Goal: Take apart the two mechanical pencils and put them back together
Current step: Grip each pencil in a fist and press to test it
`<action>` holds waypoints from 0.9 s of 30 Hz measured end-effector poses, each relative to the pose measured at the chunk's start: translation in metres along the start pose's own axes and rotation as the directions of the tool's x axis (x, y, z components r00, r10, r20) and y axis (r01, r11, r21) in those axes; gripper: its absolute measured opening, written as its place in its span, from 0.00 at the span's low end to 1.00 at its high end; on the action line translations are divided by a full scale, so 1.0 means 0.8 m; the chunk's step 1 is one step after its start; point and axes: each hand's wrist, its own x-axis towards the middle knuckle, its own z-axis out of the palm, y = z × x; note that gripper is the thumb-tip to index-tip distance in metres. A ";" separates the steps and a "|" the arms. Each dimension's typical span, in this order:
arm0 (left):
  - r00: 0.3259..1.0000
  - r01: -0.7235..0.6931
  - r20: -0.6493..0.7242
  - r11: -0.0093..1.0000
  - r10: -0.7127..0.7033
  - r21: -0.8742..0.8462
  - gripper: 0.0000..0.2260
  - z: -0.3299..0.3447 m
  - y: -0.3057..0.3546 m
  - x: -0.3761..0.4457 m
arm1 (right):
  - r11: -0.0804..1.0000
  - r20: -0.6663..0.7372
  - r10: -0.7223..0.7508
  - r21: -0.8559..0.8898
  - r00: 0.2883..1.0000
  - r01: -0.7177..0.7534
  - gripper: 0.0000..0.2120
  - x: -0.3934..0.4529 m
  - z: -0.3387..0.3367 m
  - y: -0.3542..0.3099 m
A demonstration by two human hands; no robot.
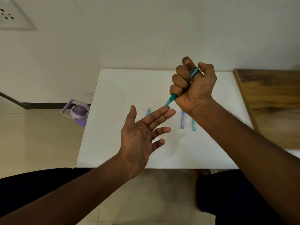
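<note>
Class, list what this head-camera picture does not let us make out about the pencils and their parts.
- Green pencil, head view: its middle is hidden inside the right hand.
- Teal piece on the white table: the right wrist covers its upper end.
- Small blue tip: too small to identify.
- Purple tube: print too small to read.

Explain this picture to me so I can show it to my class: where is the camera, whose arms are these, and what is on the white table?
There is no machine here. The camera sits on a person's head and looks down at their own two arms. The right hand is curled round a green mechanical pencil, thumb on its top end, its tip at the fingertips of the open left hand. On the white table lie loose parts: a small blue tip piece, a purple tube and a teal tube, partly hidden by the wrist. A purple bottle stands on the floor.
</note>
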 end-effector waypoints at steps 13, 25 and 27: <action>0.952 -0.101 -0.105 0.617 0.289 0.781 0.10 -0.002 0.032 0.030 | 0.937 -0.238 0.173 -0.259 0.956 -0.234 0.19 0.001 0.011 0.032; 0.856 -0.061 -0.219 0.513 0.468 0.856 0.10 -0.025 0.027 0.048 | 0.226 -0.277 0.064 -0.932 0.959 -0.284 0.13 -0.009 -0.010 0.017; 0.895 -0.064 -0.139 0.432 0.424 0.900 0.14 -0.026 0.028 0.051 | 0.229 -0.338 0.065 -0.911 0.939 -0.343 0.13 -0.002 -0.016 0.012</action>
